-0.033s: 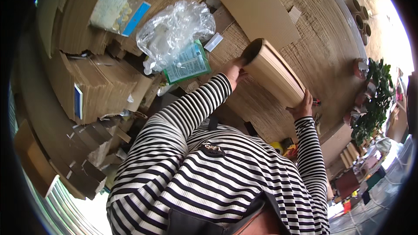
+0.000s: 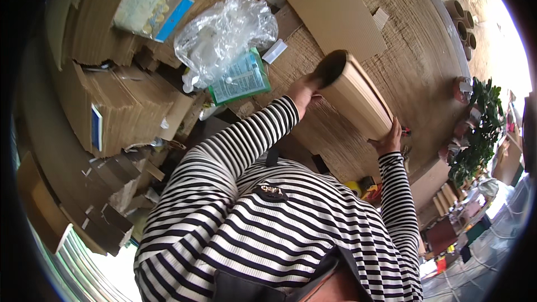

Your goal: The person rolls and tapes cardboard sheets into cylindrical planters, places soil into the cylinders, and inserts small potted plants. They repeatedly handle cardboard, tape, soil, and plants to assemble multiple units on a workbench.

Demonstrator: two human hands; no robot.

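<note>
A rolled tan cardboard tube (image 2: 358, 98), with lengthwise creases and a seam along its far side, lies slantwise between my two hands over the wooden table. Its dark hollow end points to the upper left. At that end my left hand (image 2: 303, 90) is closed on the rim, its fingertips partly hidden. Around the lower right end my right hand (image 2: 389, 138) is closed, thumb on the near side and fingers on the far side. Just beyond the tube lies a flat cardboard sheet (image 2: 330, 11).
Left of the tube lie a crumpled clear plastic bag (image 2: 224, 31) and a green-and-white packet (image 2: 241, 81). Stacked cardboard (image 2: 120, 106) fills the left side. A leafy potted plant (image 2: 478, 128) stands at the right table edge, with cardboard tubes (image 2: 460, 19) farther back.
The tube's hollow end has shifted slightly right and shows a little wider. Both hands keep their hold on it.
</note>
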